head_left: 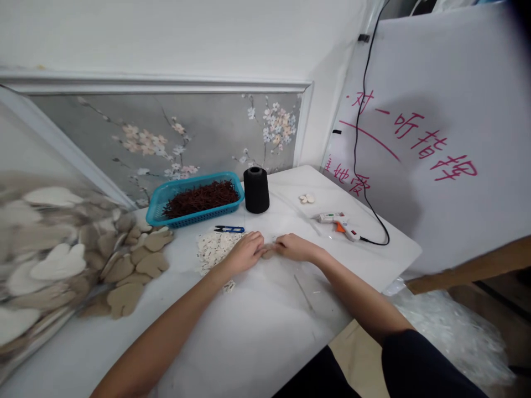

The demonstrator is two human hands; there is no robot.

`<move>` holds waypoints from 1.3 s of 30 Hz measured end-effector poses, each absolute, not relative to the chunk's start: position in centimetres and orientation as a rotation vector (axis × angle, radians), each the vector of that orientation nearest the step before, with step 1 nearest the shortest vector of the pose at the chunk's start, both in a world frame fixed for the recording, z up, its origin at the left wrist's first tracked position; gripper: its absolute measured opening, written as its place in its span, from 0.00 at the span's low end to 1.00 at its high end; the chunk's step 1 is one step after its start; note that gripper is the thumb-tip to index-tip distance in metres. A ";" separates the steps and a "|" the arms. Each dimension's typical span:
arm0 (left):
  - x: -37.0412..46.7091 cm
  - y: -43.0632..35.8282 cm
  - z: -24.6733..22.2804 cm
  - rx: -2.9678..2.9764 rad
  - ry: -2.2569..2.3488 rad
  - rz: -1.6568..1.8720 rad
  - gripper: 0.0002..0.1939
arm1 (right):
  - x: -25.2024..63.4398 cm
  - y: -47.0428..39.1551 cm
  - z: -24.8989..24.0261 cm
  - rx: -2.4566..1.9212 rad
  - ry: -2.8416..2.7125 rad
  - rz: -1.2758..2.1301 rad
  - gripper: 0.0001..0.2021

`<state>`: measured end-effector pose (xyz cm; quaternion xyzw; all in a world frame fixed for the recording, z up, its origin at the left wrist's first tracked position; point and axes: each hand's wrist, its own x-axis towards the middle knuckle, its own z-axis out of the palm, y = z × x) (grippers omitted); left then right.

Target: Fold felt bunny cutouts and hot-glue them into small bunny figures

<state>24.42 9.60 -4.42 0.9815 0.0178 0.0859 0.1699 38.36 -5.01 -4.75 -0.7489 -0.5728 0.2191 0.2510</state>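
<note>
Between the left hand and right hand, equally near, sits a small beige piece, pinched by both; its long axis is unclear. Pale labels crowd the left hand. Beyond: blue snips, glue gun rightward, black thread cone. Nothing visible separates the hands.

Small handcraft workshop, by appearance: white worktable bearing corded glue gun, cone of black thread, blue thread snips, turquoise basket of dark-brown strips, heap of small dark-marked pale pieces, beige and white cut-out shapes in bulk; handwritten board alongside.
</note>
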 end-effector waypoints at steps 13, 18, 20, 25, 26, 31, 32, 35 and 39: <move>23.1 8.6 -3.0 2.789 0.002 0.935 0.15 | 37.2 -3.1 -2.0 -1.871 -1.185 0.175 0.16; 23.0 9.0 -3.3 2.755 0.061 0.997 0.15 | 36.5 -2.0 -0.5 -1.690 -1.110 0.193 0.18; 23.1 9.2 -3.5 2.736 0.061 0.981 0.15 | 36.3 -1.7 -0.2 -1.580 -1.095 0.267 0.19; 23.1 10.3 -3.2 2.653 0.016 0.848 0.14 | 36.4 -2.0 -0.3 -1.285 -1.187 0.578 0.19; 23.0 10.6 -3.0 2.633 0.001 0.804 0.14 | 36.6 -2.3 -0.3 -1.245 -1.252 0.656 0.19; 22.7 12.0 -1.5 2.581 -0.079 0.533 0.12 | 36.8 -3.6 -0.4 -1.267 -1.527 0.927 0.17; 22.7 12.1 -1.3 2.579 -0.095 0.475 0.11 | 36.8 -3.8 -0.5 -1.285 -1.553 0.950 0.17; 22.8 12.2 -0.9 2.574 -0.144 0.293 0.10 | 36.5 -3.9 -1.1 -1.337 -1.596 1.000 0.18; 23.0 12.4 -0.5 2.575 -0.145 0.112 0.12 | 36.5 -3.4 -2.3 -1.343 -1.652 1.096 0.18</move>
